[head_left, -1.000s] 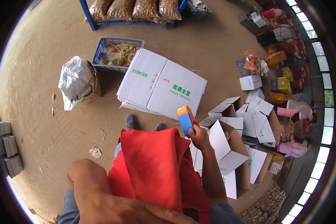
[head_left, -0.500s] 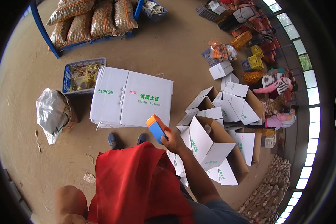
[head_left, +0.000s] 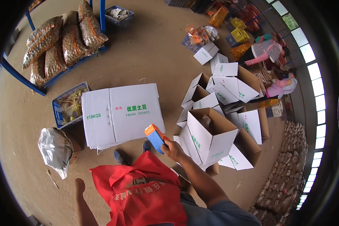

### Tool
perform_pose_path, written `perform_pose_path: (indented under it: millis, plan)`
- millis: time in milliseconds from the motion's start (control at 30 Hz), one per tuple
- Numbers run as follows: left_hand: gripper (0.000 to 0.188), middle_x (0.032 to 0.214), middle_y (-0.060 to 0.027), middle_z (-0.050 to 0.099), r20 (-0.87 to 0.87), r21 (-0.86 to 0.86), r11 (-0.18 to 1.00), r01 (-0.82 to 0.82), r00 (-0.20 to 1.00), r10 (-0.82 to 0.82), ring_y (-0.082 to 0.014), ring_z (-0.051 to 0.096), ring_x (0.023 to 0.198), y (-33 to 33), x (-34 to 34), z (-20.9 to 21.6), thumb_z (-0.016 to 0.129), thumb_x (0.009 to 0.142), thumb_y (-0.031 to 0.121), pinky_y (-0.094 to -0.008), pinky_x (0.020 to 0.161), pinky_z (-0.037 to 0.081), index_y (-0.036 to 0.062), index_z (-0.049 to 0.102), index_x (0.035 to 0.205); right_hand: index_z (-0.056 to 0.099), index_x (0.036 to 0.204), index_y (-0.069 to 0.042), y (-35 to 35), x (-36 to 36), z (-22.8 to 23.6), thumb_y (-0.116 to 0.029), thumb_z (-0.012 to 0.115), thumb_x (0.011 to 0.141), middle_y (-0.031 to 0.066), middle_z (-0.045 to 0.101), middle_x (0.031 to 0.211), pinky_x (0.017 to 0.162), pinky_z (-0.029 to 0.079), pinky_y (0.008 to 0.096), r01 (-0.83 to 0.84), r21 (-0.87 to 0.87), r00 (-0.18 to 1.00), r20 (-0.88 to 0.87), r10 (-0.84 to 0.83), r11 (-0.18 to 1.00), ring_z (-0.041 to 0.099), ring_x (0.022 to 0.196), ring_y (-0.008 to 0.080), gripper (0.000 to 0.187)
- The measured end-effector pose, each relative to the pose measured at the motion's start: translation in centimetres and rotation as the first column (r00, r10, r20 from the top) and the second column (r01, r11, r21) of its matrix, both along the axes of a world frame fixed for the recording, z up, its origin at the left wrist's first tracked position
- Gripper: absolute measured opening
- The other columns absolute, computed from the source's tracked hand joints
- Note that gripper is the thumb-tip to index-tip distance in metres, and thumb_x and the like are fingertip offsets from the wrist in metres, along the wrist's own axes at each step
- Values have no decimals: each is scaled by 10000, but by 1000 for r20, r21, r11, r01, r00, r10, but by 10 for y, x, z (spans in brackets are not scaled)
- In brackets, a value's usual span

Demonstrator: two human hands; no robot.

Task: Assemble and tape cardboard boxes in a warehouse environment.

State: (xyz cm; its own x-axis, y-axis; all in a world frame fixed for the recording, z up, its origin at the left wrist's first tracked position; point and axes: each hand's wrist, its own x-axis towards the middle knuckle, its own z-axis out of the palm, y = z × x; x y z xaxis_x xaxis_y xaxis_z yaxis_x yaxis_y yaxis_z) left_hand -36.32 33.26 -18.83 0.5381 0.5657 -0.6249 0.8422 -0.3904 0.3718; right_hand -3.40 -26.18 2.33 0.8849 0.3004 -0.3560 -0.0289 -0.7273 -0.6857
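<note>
Creased red apron (head_left: pixel 150 209) with pale printed characters (head_left: pixel 141 190); short grey-blue right sleeve (head_left: pixel 231 213); blue-grey shoes (head_left: pixel 119 157).

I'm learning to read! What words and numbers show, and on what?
I won't copy print, but it's here:
Flattened white cartons: green and red lettering, green numbers.
Open white carton: green lettering and numbers.
Red apron: pale lettering.
Far white carton: too small to read.

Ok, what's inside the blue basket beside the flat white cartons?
The blue basket holds tangled pale-yellow strands and a yellowish item, perhaps tape. These contents cover most of its bottom, and the white cartons overlap its right edge, so anything beneath them cannot be seen.
</note>
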Motion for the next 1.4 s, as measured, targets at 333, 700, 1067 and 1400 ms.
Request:
perform_pose_path:
  millis: [333,700,1067,1400]
  plan:
    - [320,848,-169,762,8,-437,875,-208,972,236,-225,737,700,-105,118,-40,539,979,238,-333,546,547,2,665,1155,676,1065,72,-4,20,2,-274,457,987,163,755,942,865,552,355,639,523,713,-677,-181,564,716,850,230,416]
    - [393,1328,-225,669,-21,-171,670,723,677,-736,-382,614,1267,-302,346,14,628,927,279,-477,1079,476,48,693,1238,581,737,-59,-53,51,-47,-424,309,939,84,473,566,983,440,494,864,486,489,-872,-13,-129,451,608,270,498]
    - [1082,1737,-199,128,78,243,325,914,315,-946,-350,23,1624,-348,401,-76,696,834,690,-531,1314,20,29,342,1615,549,737,-106,-77,41,-80,-403,388,945,35,391,502,781,453,383,952,305,283,-846,-453,25,349,481,205,397]
    - [770,1741,-190,141,128,393,174,903,134,-983,-317,79,1629,-334,363,-95,633,922,231,-510,1315,78,117,346,1627,654,1090,57,-48,95,-101,-358,378,958,176,729,828,1014,467,496,824,524,565,-734,-376,216,673,807,308,516]
